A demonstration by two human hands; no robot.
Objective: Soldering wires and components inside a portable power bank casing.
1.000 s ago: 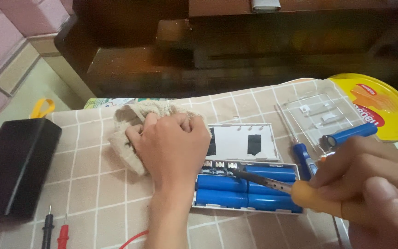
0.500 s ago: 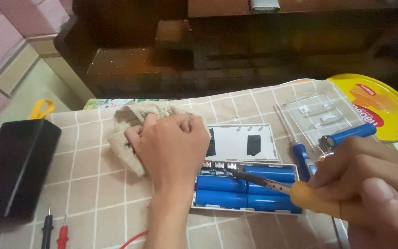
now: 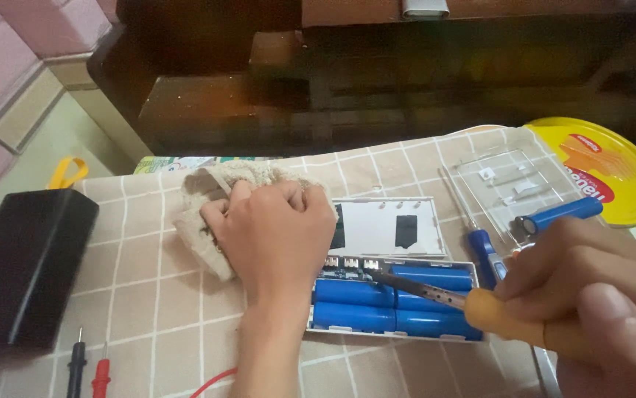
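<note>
Left hand [image 3: 274, 228] palm down, fingers curled onto a beige cloth [image 3: 204, 214], its heel at the left edge of the open white case [image 3: 384, 228] of blue cells [image 3: 392, 302]. Right hand [image 3: 591, 287] fingers closed around an orange-handled soldering iron [image 3: 443, 295], tip angled down-left onto the circuit strip above the cells.

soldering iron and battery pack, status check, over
Left hand pressing a beige cloth beside the battery pack. Right hand holds the soldering iron, tip at the pack's circuit board. Nothing blocking the tip.
</note>
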